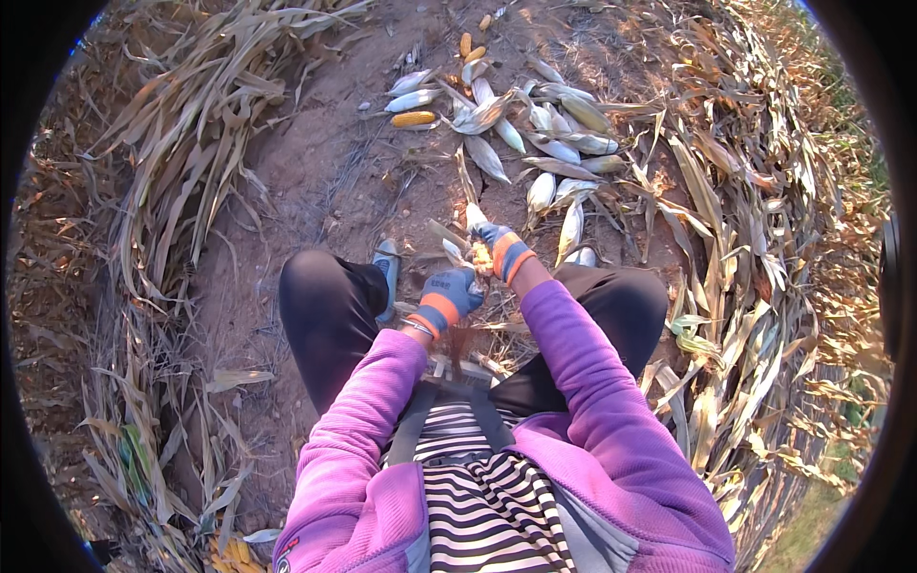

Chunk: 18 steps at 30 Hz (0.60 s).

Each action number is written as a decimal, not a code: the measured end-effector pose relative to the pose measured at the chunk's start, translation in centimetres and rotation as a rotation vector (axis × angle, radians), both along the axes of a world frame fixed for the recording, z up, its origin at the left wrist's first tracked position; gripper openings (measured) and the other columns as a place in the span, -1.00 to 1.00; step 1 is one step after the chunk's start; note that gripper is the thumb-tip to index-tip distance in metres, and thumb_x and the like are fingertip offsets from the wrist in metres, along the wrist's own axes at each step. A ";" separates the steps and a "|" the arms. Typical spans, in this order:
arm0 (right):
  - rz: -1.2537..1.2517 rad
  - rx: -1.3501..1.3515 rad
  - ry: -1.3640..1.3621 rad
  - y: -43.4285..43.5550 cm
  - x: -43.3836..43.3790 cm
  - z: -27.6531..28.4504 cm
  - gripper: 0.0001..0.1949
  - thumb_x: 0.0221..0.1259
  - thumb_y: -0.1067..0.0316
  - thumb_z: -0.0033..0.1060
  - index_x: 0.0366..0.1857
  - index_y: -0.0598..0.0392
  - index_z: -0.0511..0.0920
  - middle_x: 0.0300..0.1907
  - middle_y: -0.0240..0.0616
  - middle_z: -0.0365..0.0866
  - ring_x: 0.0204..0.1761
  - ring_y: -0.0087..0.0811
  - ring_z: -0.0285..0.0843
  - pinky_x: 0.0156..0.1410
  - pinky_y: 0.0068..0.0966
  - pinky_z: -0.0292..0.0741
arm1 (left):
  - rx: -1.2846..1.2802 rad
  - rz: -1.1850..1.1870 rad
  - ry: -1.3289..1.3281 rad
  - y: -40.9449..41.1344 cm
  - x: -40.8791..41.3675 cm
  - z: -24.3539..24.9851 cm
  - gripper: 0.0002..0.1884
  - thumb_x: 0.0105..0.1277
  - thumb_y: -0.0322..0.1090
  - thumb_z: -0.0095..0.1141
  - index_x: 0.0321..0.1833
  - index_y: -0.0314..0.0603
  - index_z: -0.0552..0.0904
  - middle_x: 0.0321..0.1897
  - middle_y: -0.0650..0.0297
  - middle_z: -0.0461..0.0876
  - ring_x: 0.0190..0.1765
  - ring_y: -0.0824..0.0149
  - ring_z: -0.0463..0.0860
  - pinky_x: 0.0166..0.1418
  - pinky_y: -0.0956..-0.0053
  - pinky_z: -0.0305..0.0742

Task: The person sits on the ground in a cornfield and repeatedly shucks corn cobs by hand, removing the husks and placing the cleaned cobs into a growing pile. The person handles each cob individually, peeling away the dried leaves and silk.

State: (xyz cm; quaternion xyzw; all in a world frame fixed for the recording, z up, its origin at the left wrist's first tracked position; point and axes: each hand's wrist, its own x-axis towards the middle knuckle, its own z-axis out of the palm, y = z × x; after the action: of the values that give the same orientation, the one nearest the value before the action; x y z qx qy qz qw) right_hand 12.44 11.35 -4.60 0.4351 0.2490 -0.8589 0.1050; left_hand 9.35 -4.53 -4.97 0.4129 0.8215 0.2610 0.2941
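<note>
A partly husked ear of corn (482, 259) is between my two gloved hands, with yellow kernels showing. My right hand (505, 251), in a grey glove with orange bands, grips the ear on its upper right side. Pale husk (474, 215) sticks out beyond it, away from me. My left hand (447, 295), gloved the same way, is closed at the ear's near end on peeled husk (455, 253). Its fingertips are partly hidden. Dark corn silk (458, 344) hangs blurred below the hands.
Several unhusked ears (562, 122) lie heaped on the soil ahead. A bare yellow cob (413, 119) lies left of them, others farther off. Dry cornstalks (193, 122) line the left, more stalks (716, 286) the right. Yellow cobs (236, 553) lie at lower left.
</note>
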 end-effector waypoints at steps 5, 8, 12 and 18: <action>-0.088 0.167 0.048 0.0 0.3 -2.5 -0.75 0.18 0.14 0.13 -0.46 0.10 0.44 -0.67 -0.23 0.44 -0.74 -0.31 0.38 -0.70 -0.38 0.32 | -0.006 -0.022 0.017 -0.1 0.4 0.0 -0.68 0.06 -0.08 0.18 -0.26 -0.17 0.60 -0.33 -0.07 0.65 -0.21 -0.09 0.63 -0.11 0.13 0.50; -0.009 0.148 0.082 0.2 1.2 -2.5 -0.72 0.20 0.12 0.08 -0.48 0.13 0.44 -0.68 -0.22 0.44 -0.73 -0.29 0.40 -0.69 -0.34 0.35 | -0.077 0.008 0.037 -0.4 0.4 0.0 -0.67 0.03 -0.06 0.19 -0.26 -0.14 0.61 -0.32 -0.04 0.65 -0.19 -0.08 0.63 -0.10 0.12 0.50; -0.155 0.003 0.000 0.6 1.0 -5.0 -0.69 0.17 0.09 0.11 -0.55 0.10 0.44 -0.75 -0.24 0.39 -0.77 -0.27 0.34 -0.67 -0.29 0.36 | -0.105 0.007 0.020 -0.5 -0.2 -1.0 -0.59 0.06 -0.01 0.19 -0.11 -0.08 0.64 -0.26 -0.01 0.67 -0.15 -0.04 0.64 -0.08 0.17 0.50; -0.100 -0.149 0.078 2.2 1.7 -9.8 -0.71 0.20 0.13 0.10 -0.35 0.20 0.52 -0.48 -0.11 0.63 -0.58 -0.16 0.56 -0.49 -0.20 0.53 | -0.151 0.056 -0.066 -0.5 -0.5 -1.1 -0.53 0.01 -0.04 0.25 0.02 0.01 0.64 -0.19 0.04 0.69 -0.11 0.03 0.66 -0.02 0.24 0.50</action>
State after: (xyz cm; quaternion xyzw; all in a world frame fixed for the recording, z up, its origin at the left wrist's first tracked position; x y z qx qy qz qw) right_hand 14.15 13.58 -14.38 0.4041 0.1664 -0.8955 0.0844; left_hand 8.88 -5.06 -6.04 0.3577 0.8398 0.2198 0.3442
